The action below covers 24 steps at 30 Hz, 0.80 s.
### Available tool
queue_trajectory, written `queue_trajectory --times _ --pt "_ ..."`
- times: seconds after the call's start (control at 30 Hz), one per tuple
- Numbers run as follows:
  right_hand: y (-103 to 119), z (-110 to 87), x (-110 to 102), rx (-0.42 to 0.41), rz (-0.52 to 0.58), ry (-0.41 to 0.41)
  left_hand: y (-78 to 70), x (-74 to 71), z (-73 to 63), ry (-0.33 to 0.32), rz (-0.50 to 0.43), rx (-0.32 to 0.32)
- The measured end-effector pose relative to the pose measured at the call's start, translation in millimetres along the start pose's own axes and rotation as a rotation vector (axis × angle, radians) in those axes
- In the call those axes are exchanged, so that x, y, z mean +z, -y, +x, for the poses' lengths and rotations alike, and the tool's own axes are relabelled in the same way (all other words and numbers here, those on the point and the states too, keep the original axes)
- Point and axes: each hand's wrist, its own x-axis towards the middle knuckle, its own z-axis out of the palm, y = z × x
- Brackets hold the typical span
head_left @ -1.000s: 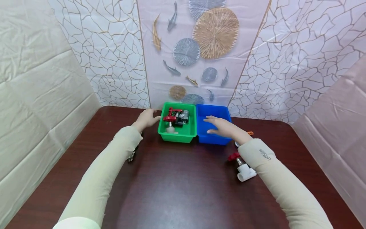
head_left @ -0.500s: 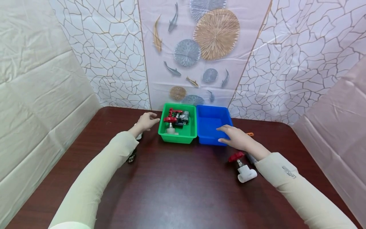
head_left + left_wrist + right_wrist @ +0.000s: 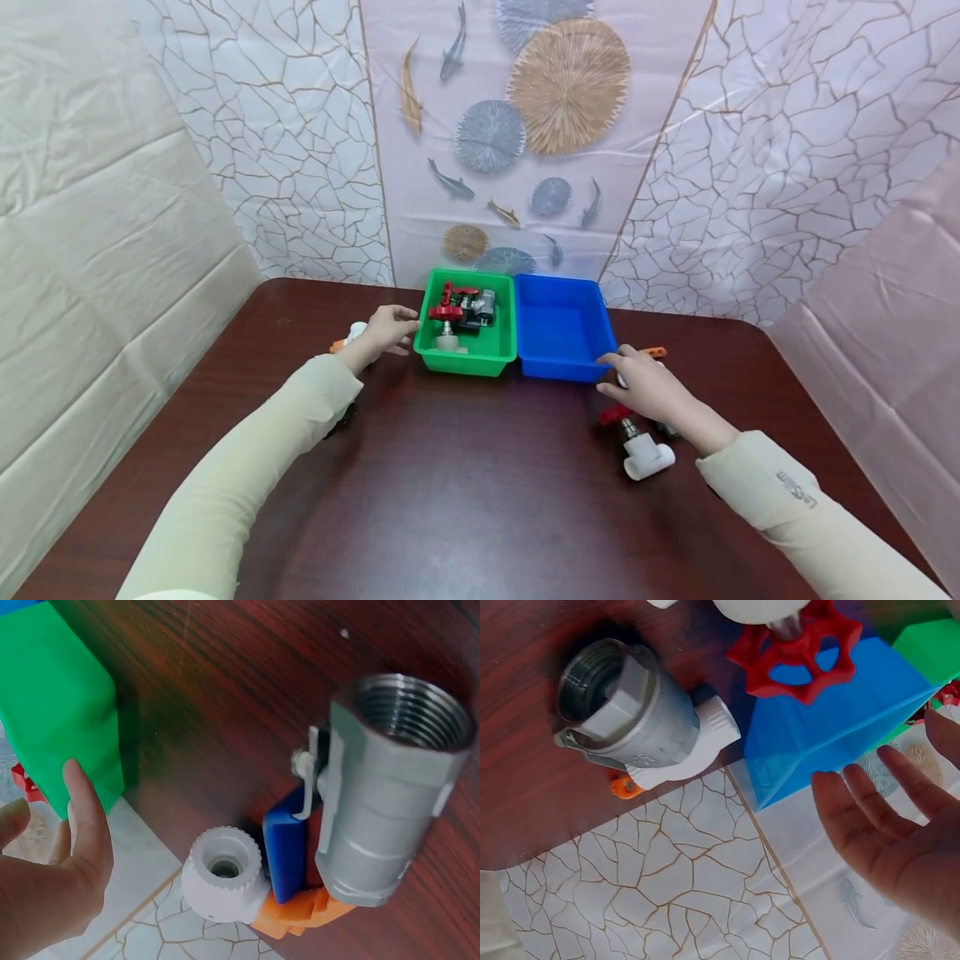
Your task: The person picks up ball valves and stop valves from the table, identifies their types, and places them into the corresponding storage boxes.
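My left hand hovers by the left wall of the green bin, fingers loosely bent and holding nothing. Near it in the left wrist view lie a grey metal ball valve with a blue lever and a white plastic valve with an orange handle. My right hand is at the front right corner of the blue bin, fingers spread and holding nothing. Below it a white tee-shaped valve with a red handwheel rests on the table, beside a metal valve.
Inside the green bin are several valves with red handles. The blue bin stands against its right side. Another white valve with an orange handle lies at the right. A patterned cloth wall rises behind the table.
My right hand has moved from over the blue bin to the right and toward me, past its corner. My left hand has drawn slightly down, staying beside the green bin.
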Motion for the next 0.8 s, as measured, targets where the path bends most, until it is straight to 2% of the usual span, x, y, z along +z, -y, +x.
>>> queue_trajectory --times 0.13,0.23,0.37,0.63,0.8 --pt "-2.4 -9.6 5.4 0.011 0.049 -0.012 1.5 0.3 4.7 0.021 -0.023 -0.020" --pt "-3.9 -16.1 11.7 0.030 0.083 0.001 2.1 -0.7 7.0 0.067 -0.039 -0.035" --pt "-5.7 -23.4 21.0 0.057 0.071 0.017 3.1 -0.5 9.2 0.138 -0.057 -0.054" --pt "-6.2 -32.8 26.5 0.077 0.082 0.017 -1.7 -0.8 10.1 0.150 -0.119 -0.154" --pt "-9.7 -37.9 26.9 0.071 0.094 0.034 -2.8 -0.2 12.1 0.151 -0.110 -0.160"
